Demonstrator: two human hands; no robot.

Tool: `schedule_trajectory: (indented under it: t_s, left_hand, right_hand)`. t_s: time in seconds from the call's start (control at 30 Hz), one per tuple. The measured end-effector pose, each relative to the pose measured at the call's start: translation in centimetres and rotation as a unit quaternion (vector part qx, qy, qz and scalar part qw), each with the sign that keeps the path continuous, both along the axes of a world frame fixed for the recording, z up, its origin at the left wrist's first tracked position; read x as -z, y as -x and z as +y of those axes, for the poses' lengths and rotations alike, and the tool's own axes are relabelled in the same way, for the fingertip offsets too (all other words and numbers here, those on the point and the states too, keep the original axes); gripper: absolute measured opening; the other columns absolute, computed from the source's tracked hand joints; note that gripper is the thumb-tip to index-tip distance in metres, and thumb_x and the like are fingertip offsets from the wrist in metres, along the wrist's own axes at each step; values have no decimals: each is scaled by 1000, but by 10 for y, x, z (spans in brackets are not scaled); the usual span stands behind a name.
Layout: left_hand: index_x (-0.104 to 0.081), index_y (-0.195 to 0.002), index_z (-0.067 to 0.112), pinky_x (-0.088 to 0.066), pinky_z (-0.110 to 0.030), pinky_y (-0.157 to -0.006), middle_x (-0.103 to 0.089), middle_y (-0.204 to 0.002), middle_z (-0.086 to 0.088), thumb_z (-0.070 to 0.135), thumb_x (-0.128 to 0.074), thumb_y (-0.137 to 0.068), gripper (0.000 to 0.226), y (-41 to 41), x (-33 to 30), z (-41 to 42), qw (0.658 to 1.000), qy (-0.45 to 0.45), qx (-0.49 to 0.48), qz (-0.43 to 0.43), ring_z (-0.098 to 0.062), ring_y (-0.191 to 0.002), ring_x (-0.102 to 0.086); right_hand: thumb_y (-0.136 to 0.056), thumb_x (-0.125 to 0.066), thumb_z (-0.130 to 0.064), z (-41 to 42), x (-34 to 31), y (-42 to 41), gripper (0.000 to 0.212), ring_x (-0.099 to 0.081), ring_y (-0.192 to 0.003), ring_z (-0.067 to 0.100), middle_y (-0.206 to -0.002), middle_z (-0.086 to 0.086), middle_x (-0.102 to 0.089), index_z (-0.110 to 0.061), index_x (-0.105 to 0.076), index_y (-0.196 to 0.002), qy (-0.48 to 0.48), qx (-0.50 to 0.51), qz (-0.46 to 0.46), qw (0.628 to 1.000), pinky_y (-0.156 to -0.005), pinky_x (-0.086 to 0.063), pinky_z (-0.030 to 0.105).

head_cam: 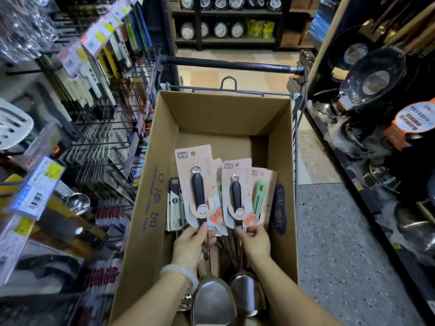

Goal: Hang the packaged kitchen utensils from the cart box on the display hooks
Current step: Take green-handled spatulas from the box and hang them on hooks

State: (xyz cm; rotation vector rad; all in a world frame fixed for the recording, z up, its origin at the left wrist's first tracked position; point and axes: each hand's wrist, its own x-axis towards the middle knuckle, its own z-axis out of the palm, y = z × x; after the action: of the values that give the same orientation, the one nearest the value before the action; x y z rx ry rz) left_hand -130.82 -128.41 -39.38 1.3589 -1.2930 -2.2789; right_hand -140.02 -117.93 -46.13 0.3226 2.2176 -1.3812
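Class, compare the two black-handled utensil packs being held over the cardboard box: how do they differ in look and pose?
The left hand's pack reaches further up the picture than the right hand's pack. Its card looks larger. The left hand curls round its utensil's metal stem; the right hand pinches its pack at the lower edge. Shared: pinkish cards, black handles, metal rings, and other packs fanned behind.

Retail shop, housewares aisle. Left: wire display hooks (103,147) hung with carded goods under price tags (96,38); right: shelving of plastic-wrapped woks (374,78) with printed labels; far end: shelf of round clocks (220,29). Centre: trolley (235,64) carrying a cardboard box (150,208) of carded utensils (199,184), on a speckled floor (334,231).
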Motion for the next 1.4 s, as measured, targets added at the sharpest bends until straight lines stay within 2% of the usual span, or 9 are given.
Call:
schedule_trajectory:
  t_s: [0.17,0.3,0.4,0.5,0.67,1.0,1.17,1.27,1.4]
  left_hand:
    - [-61,-83,6,-49,-30,-73,-67,-89,-14,16,-57,-90,13,-3,9,-4,1000,-2,-17,-20,-20,-75,-62]
    - [-64,-83,6,-47,-35,-72,-69,-91,-16,17,-60,-88,13,-5,10,-6,999,15,-32,-32,-21,-73,-61]
    - [-66,-79,6,-50,-35,-80,-70,-86,-15,17,-62,-87,14,-6,5,-5,998,30,-39,-26,-21,-74,-62]
    - [-65,-69,9,-48,-36,-80,-69,-74,-12,17,-62,-86,19,-6,-6,-3,996,52,-66,-20,-24,-72,-60]
    - [-64,-67,10,-40,-18,-47,-67,-67,-7,20,-61,-87,22,-13,-43,-2,987,88,-132,-4,-12,-53,-55]
    - [-63,-68,16,-42,-37,-74,-66,-69,-5,21,-58,-90,23,-78,-148,4,930,154,-316,110,-22,-73,-56]
    - [-63,-73,10,-44,-38,-82,-64,-69,-4,19,-57,-90,20,-139,-184,20,891,181,-390,147,-19,-69,-56]
    - [-67,-68,14,-43,-36,-78,-64,-67,-4,20,-57,-90,25,-177,-193,28,875,206,-416,137,-18,-67,-55]
    - [-72,-64,14,-46,-45,-88,-70,-74,-10,21,-62,-87,26,-233,-202,47,850,257,-448,100,-28,-79,-61]
  right_hand:
    - [-81,-69,-16,-3,8,-2,28,-60,-86,26,-96,18,-67,3,-60,-100,34,70,-45,996,-86,-49,36]
    - [-87,-62,-8,8,-4,-10,15,-60,-75,16,-94,14,-68,-5,-64,-101,116,46,-60,990,-65,-51,21]
    - [-91,-58,-12,13,-22,-11,24,-62,-102,27,-112,15,-67,-9,-62,-114,158,-7,-80,984,-93,-50,41]
    - [-92,-55,-10,10,-45,-2,24,-61,-109,35,-112,20,-67,-6,-60,-116,204,-47,-91,974,-101,-46,50]
    - [-95,-50,-15,-4,-96,13,16,-65,-99,23,-104,6,-70,-20,-62,-104,262,-153,-89,949,-85,-52,38]
    - [-93,-54,-16,-59,-198,-20,9,-65,-69,17,-80,5,-69,-17,-61,-88,357,-334,-72,869,-62,-52,29]
    - [-96,-46,-9,-70,-245,-81,14,-70,-59,17,-71,6,-74,-11,-60,-94,450,-402,-166,780,-48,-54,26]
    - [-97,-43,-6,-69,-261,-127,18,-71,-75,27,-88,18,-73,-4,-60,-101,465,-455,-216,728,-64,-60,41]
    - [-95,-48,-10,-66,-273,-180,16,-66,-90,29,-100,16,-71,-6,-60,-104,431,-515,-191,716,-92,-48,48]
